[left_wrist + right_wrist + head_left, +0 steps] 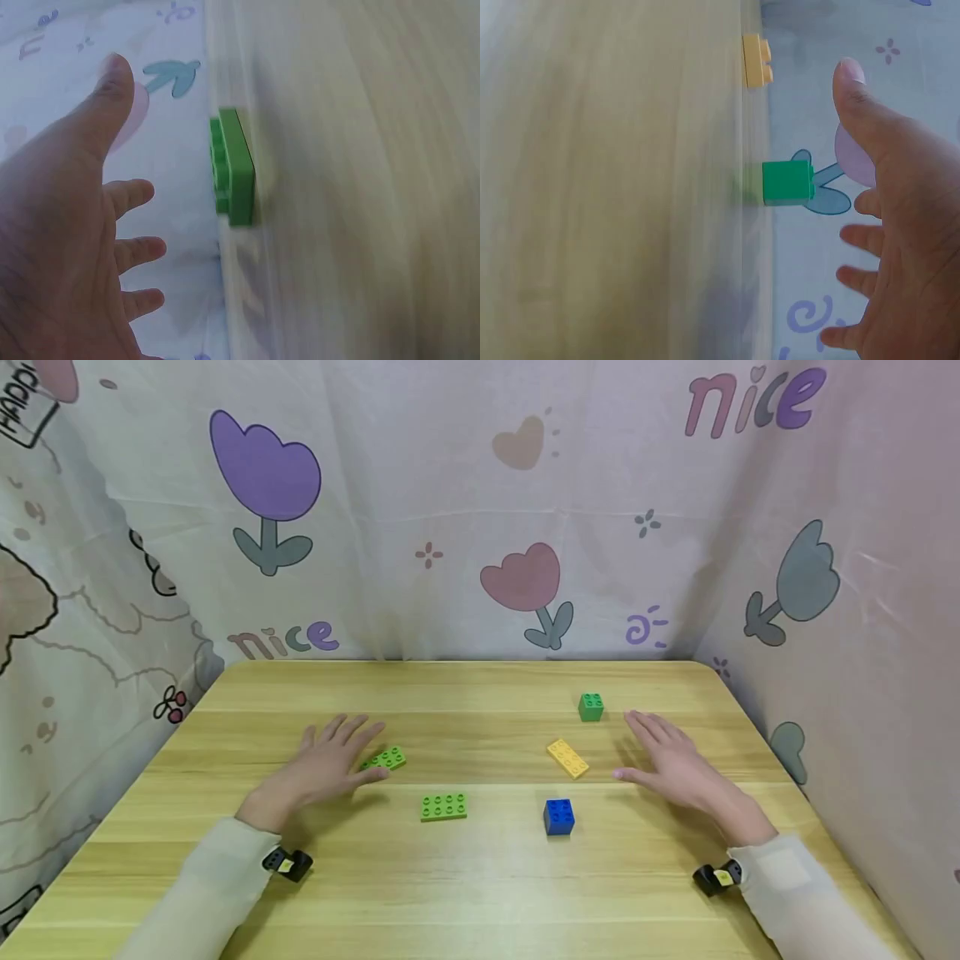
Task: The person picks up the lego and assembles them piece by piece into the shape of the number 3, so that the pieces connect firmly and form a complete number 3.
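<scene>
My left hand [330, 766] hovers over the left part of the table with its fingers spread, holding nothing. Partly hidden behind it in the head view lies a flat lime-green brick [390, 757], which the left wrist view shows apart from the fingers. A second flat lime-green brick [443, 807] lies nearer, right of that hand. On the right side my right hand [678, 766] is held above the table, fingers extended and nothing in it. Left of it are a flat yellow brick [567, 758], a green cube-shaped brick [591, 707] and a blue cube-shaped brick [558, 817].
The wooden table [480, 893] carries the bricks, spaced apart from one another. A printed cloth [405, 468] hangs behind the table's far edge and along both sides. Each wrist wears a small black device, the left one [288, 864] and the right one [717, 877].
</scene>
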Motion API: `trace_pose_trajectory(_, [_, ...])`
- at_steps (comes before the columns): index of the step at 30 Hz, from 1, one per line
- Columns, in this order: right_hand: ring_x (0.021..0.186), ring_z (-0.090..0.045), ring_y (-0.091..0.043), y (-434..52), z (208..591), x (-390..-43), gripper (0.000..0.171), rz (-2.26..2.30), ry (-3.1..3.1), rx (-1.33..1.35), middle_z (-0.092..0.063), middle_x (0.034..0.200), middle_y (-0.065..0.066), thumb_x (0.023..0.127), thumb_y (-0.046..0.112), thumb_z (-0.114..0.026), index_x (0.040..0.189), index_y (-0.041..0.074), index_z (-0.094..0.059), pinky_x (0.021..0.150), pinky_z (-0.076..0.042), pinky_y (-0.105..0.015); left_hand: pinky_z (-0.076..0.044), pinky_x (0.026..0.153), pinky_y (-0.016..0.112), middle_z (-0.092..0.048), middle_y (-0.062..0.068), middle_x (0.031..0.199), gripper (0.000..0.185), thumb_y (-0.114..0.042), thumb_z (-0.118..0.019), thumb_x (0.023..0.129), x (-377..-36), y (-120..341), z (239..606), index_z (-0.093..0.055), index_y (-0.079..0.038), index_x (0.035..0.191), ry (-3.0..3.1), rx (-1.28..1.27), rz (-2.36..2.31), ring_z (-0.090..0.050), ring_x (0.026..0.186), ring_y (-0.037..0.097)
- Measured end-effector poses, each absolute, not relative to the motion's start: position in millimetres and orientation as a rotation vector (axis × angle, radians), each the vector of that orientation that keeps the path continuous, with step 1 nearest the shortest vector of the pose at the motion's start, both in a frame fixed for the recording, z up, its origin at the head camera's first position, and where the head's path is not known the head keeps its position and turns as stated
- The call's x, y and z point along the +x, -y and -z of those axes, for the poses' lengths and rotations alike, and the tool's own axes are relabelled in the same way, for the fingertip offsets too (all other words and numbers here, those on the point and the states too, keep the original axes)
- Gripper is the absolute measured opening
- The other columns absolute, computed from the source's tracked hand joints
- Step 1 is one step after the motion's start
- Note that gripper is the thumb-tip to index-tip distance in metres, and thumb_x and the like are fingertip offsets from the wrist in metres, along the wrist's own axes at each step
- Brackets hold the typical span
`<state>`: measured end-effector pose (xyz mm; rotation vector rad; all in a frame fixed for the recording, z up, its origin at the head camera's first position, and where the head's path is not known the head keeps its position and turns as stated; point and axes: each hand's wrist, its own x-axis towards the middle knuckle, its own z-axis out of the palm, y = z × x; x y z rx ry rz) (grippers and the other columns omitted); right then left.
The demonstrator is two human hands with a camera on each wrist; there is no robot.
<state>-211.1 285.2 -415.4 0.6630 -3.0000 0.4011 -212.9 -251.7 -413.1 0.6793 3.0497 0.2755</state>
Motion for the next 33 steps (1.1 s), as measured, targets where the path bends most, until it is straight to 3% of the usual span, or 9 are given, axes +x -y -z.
trace_pose_trajectory(14, [0.141, -0.026, -0.038, -257.1, 413.0, -201.4, 0.091, -0.704, 2.918, 0.873, -0.027, 0.156, -0.018, 0.087, 0.052, -0.068, 0.155, 0.009, -0.025, 0.111, -0.023, -0.056, -0.021, 0.109, 0.061, -0.038, 0.017, 0.150, 0.083, -0.065, -0.054, 0.090, -211.5, 214.8, 407.3, -0.036, -0.011, 0.151, -3.009, 1.026, -0.363, -0.028, 0.138, 0.045])
trace_pose_trajectory(22, [0.137, -0.034, -0.037, -239.8, 415.5, -197.4, 0.081, -0.794, 2.841, 1.014, -0.037, 0.152, -0.015, 0.087, 0.039, -0.074, 0.152, 0.010, -0.035, 0.108, -0.029, -0.057, -0.028, 0.108, 0.057, -0.045, 0.011, 0.145, 0.083, -0.069, -0.051, 0.089, -209.2, 190.6, 408.8, -0.042, -0.013, 0.148, -2.964, 1.113, -0.389, -0.034, 0.135, 0.038])
trace_pose_trajectory(28, [0.134, -0.039, -0.037, -230.3, 418.5, -193.4, 0.079, -0.821, 2.841, 1.077, -0.044, 0.147, -0.016, 0.086, 0.049, -0.071, 0.149, 0.012, -0.041, 0.106, -0.032, -0.058, -0.028, 0.106, 0.060, -0.049, 0.008, 0.141, 0.081, -0.071, -0.050, 0.087, -206.3, 177.2, 414.1, -0.046, -0.015, 0.146, -2.930, 1.115, -0.385, -0.038, 0.132, 0.033])
trace_pose_trajectory(33, [0.131, -0.044, -0.033, -221.6, 417.1, -189.7, 0.078, -0.849, 2.884, 1.098, -0.050, 0.143, -0.009, 0.083, 0.056, -0.068, 0.146, 0.015, -0.047, 0.105, -0.035, -0.056, -0.030, 0.103, 0.061, -0.054, 0.007, 0.134, 0.076, -0.068, -0.056, 0.087, -202.9, 169.8, 414.7, -0.051, -0.015, 0.142, -2.897, 1.133, -0.393, -0.044, 0.125, 0.030])
